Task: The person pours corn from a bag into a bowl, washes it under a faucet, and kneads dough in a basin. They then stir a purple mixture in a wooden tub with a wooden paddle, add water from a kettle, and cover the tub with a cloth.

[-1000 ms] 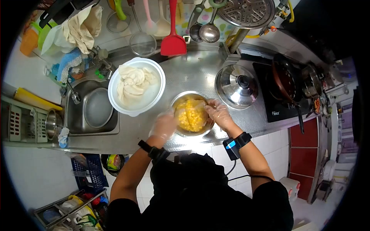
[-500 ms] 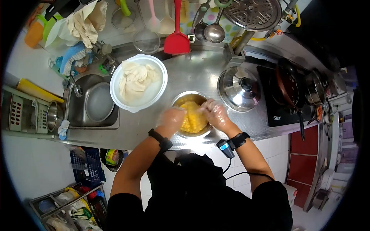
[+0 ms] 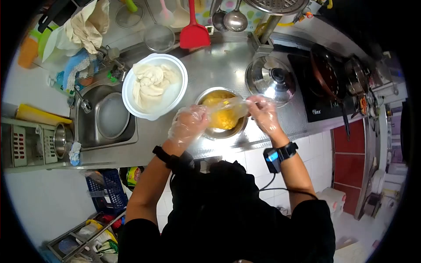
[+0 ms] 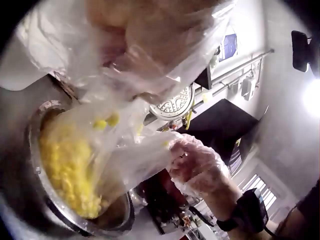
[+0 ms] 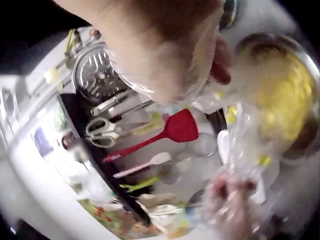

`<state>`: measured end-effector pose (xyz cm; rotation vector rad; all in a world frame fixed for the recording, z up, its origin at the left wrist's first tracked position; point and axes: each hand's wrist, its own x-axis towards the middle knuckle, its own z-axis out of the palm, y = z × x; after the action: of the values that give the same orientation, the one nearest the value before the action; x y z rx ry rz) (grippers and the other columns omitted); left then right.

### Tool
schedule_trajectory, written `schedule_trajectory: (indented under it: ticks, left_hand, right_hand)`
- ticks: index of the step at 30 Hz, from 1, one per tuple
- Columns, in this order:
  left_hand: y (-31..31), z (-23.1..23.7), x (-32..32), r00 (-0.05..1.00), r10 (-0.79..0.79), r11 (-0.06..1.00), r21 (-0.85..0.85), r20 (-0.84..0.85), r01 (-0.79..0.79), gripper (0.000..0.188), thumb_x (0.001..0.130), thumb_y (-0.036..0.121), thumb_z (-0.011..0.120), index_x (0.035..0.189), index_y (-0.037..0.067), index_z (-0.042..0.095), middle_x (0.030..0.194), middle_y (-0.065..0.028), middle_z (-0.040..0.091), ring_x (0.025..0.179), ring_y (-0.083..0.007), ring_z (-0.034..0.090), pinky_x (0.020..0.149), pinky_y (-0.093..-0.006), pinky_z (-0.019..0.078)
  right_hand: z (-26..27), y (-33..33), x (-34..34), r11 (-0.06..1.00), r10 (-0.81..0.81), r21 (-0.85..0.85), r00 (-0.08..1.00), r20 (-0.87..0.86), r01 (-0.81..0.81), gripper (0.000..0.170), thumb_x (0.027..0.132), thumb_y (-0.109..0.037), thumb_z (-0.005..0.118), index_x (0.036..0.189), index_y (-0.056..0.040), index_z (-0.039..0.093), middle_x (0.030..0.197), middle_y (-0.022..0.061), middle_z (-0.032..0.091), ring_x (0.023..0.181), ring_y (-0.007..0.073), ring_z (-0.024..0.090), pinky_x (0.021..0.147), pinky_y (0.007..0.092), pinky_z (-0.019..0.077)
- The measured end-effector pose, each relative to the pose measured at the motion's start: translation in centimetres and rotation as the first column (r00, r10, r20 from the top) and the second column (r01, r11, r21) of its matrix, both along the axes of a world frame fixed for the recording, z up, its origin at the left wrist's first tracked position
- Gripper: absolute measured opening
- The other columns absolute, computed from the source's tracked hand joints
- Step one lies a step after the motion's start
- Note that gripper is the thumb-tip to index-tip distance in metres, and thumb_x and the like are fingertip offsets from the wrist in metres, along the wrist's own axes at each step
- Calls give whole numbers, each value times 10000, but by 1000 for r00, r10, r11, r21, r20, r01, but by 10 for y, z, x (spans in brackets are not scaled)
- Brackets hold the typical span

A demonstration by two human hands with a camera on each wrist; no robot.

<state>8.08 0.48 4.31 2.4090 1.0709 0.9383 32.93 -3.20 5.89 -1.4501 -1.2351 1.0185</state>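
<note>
In the head view my left hand (image 3: 189, 125), in a thin clear plastic glove, grips one side of a clear plastic bag (image 3: 232, 105). My right hand (image 3: 265, 115), gloved alike, pinches its other side, so the plastic is stretched between them. Beneath it is a round metal bowl (image 3: 242, 128). Yellow corn kernels (image 3: 224, 119) show through the plastic, some stuck to it in the left wrist view, where the bag (image 4: 135, 162) hangs down into the bowl (image 4: 52, 200). From the right wrist view, a few loose kernels (image 5: 264, 160) lie against the film near my left hand (image 5: 232, 205).
A white basin (image 3: 183, 83) with pale dough-like pieces (image 3: 151, 83) stands left of the bowl. Behind on the right is a shiny domed lid (image 3: 267, 81), then a black cooktop (image 3: 318, 107) with a pan. The sink (image 3: 83, 127) lies at left; utensils such as a red spatula (image 3: 195, 36) hang behind.
My hands have risen and drawn apart from low over the bowl, pulling the plastic taut between them. The left hand has moved left, the right hand right.
</note>
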Motion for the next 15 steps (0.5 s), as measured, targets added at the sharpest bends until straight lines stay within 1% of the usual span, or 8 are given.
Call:
schedule_trajectory:
  ticks: [2, 3, 4, 8, 9, 11, 13, 15]
  left_hand:
    - [1, 11, -1, 1000, -25, 999, 36, -13, 26, 113, 731, 33, 620, 844, 30, 615, 715, -81, 594, 647, -218, 581, 614, -327, 494]
    - [3, 22, -1, 1000, 20, 1000, 2, 11, -20, 116, 737, 44, 618, 851, 23, 612, 730, -85, 597, 666, -212, 583, 626, -330, 493]
    - [-1, 26, -4, 997, 66, 996, -58, 26, -65, 122, 742, 55, 617, 858, 17, 610, 744, -88, 600, 684, -207, 584, 637, -334, 492]
    - [12, 6, -8, 962, 20, 985, -160, -273, -66, 181, 753, 143, 630, 880, 16, 607, 822, -113, 599, 744, -219, 588, 667, -348, 489]
    - [11, 8, -13, 939, 15, 993, -104, -345, -54, 201, 760, 167, 624, 892, 17, 606, 844, -121, 599, 756, -227, 591, 671, -350, 489]
    - [-8, 10, -17, 932, 24, 983, -163, -361, -89, 235, 766, 201, 621, 911, 17, 605, 874, -132, 600, 783, -235, 595, 686, -348, 487]
    - [-9, 35, 0, 967, 105, 934, -310, -232, -176, 261, 764, 219, 627, 925, 16, 605, 890, -138, 603, 813, -237, 597, 706, -339, 486]
    - [-5, 41, 14, 963, 55, 987, -132, -262, -93, 267, 753, 216, 641, 927, 16, 610, 897, -136, 605, 843, -232, 596, 734, -332, 478]
  right_hand:
    - [5, 0, 4, 993, -52, 118, 972, 230, 26, 124, 835, -105, 549, 809, 8, 594, 740, 60, 541, 679, 107, 525, 578, 251, 424]
    - [9, 1, 6, 988, -110, 118, 993, 45, 104, 137, 815, -121, 553, 816, 11, 589, 713, 71, 550, 705, 131, 533, 609, 270, 428]
    - [11, 10, 8, 991, -62, 126, 984, 166, 41, 126, 803, -109, 546, 811, 11, 584, 705, 79, 552, 694, 142, 537, 615, 278, 435]
    - [-6, 7, 13, 975, -78, 215, 836, 543, -49, 99, 760, -55, 512, 799, 1, 584, 712, 123, 568, 672, 214, 566, 634, 315, 454]
    - [-2, 6, 11, 992, -89, 116, 917, 388, 47, 126, 721, -68, 524, 801, -8, 600, 735, 152, 581, 675, 287, 577, 635, 351, 465]
    - [-7, 6, 13, 978, 104, 19, 567, 817, -207, 142, 729, -73, 547, 839, -12, 612, 779, 135, 602, 677, 266, 567, 623, 341, 462]
    - [11, 4, 7, 963, 1, 164, 609, 793, -214, 174, 707, -92, 575, 858, -18, 617, 858, 154, 600, 759, 307, 560, 689, 373, 460]
    - [17, 13, -1, 915, -48, 287, 631, 775, -283, 178, 681, -98, 575, 837, -22, 612, 866, 153, 593, 750, 328, 549, 705, 388, 456]
